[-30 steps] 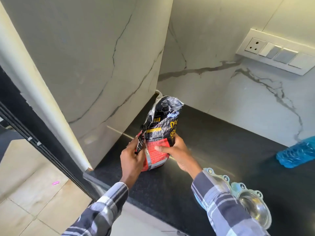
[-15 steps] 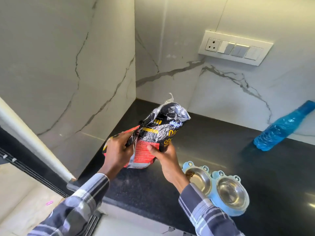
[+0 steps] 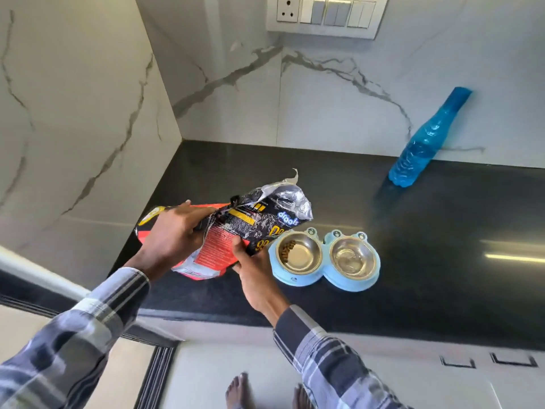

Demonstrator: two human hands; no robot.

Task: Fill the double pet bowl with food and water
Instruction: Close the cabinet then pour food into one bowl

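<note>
A black, red and silver pet food bag (image 3: 236,231) is tilted, its torn open top pointing right toward the bowls. My left hand (image 3: 174,234) grips its upper side and my right hand (image 3: 250,261) holds it from below. Just right of the bag, a light blue double pet bowl (image 3: 298,280) rests on the black counter. Its left steel bowl (image 3: 303,256) holds a few brown kibbles along its left side. The right steel bowl (image 3: 352,256) looks bare of food. A blue water bottle (image 3: 424,143) leans against the marble wall at the back right.
The black counter (image 3: 427,246) ends at marble walls on the left and behind. A socket and switch panel (image 3: 321,16) is mounted high on the back wall. The counter's front edge runs below the bowl, with bare feet (image 3: 241,391) on the floor.
The bag has been lifted off the counter, carried right and tipped toward the bowls. My view has swung right, bringing the whole double bowl and the bottle into sight.
</note>
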